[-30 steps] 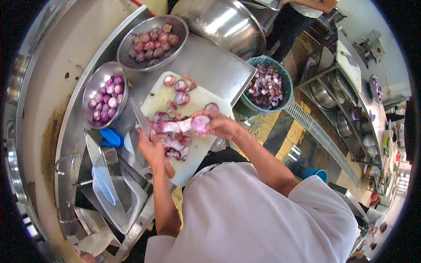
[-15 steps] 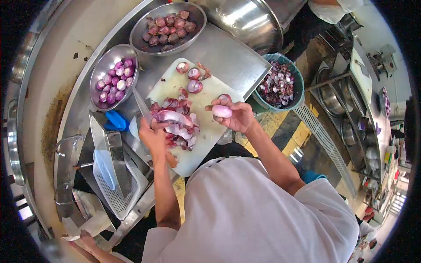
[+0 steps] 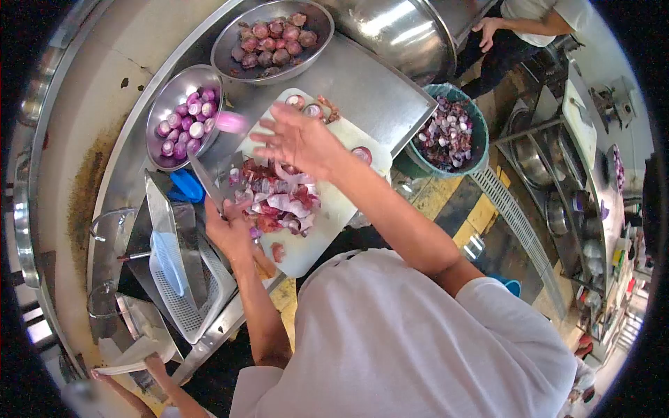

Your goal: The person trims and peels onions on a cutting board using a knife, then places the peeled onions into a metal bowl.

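My left hand (image 3: pixel 230 228) is closed around a knife (image 3: pixel 203 176), its blade slanting toward the peeled-onion bowl. My right hand (image 3: pixel 303 141) reaches over the white cutting board (image 3: pixel 341 209), fingers spread and holding nothing. Off its fingertips, a blurred peeled red onion (image 3: pixel 232 122) is in the air beside a steel bowl (image 3: pixel 155 122) of peeled onions (image 3: pixel 187 124). A heap of onion skins (image 3: pixel 282 198) covers the board's middle. Unpeeled onions lie at its far end, one (image 3: pixel 295 102) partly behind my right hand, and another onion (image 3: pixel 362 155) sits at the right edge.
A second steel bowl (image 3: pixel 317 35) holds unpeeled onions. A lined bin (image 3: pixel 411 165) full of skins stands to the right. Left of the board are a blue object (image 3: pixel 185 187) and a white perforated basket (image 3: pixel 185 313). Other people's hands show at top right (image 3: pixel 488 29) and bottom left.
My right hand has swung left across the board and let go of the peeled onion, which flies toward the bowl. My left hand, with the knife, has shifted slightly left and nearer my body.
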{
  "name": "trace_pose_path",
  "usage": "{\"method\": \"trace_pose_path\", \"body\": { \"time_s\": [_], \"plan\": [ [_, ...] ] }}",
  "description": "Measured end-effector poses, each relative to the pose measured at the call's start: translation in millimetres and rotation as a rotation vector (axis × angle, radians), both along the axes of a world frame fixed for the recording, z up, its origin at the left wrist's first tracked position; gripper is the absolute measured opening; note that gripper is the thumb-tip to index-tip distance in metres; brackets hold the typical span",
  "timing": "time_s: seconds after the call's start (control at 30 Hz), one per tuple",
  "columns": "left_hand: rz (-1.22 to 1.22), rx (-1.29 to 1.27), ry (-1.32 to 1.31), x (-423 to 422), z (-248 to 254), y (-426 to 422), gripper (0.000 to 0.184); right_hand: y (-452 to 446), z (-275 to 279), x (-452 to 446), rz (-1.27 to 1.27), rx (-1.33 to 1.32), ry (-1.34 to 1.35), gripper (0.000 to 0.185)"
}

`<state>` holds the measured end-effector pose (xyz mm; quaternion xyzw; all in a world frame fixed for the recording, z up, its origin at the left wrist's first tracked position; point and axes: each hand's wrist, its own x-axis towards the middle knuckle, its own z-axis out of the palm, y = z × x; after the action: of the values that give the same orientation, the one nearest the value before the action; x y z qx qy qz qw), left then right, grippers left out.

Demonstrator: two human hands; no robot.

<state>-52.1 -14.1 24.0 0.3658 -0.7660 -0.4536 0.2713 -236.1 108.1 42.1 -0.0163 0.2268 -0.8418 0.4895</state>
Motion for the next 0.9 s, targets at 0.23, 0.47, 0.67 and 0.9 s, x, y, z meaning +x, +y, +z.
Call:
{"method": "trace_pose_path", "body": {
  "time_s": [0.23, 0.47, 0.67, 0.9],
  "plan": [
    [-0.005, 0.048, 0.010, 31, -19, -2, 0.032, 112, -46, -42, -0.194, 1.096, 1.554, 0.065],
    [-0.201, 0.184, -0.046, 10, -25, 23, 0.029, 129, -134, -11, -0.267, 1.092, 1.243, 0.064],
    [-0.458, 0.450, -0.279, -21, -6, 49, 0.031, 127, -78, -19, -0.176, 0.327, 0.231, 0.023],
    [-0.765, 0.033, -0.395, -50, 16, 102, 0.022, 92, -71, -6, -0.351, 0.420, 0.019, 0.048]
  ]
}}
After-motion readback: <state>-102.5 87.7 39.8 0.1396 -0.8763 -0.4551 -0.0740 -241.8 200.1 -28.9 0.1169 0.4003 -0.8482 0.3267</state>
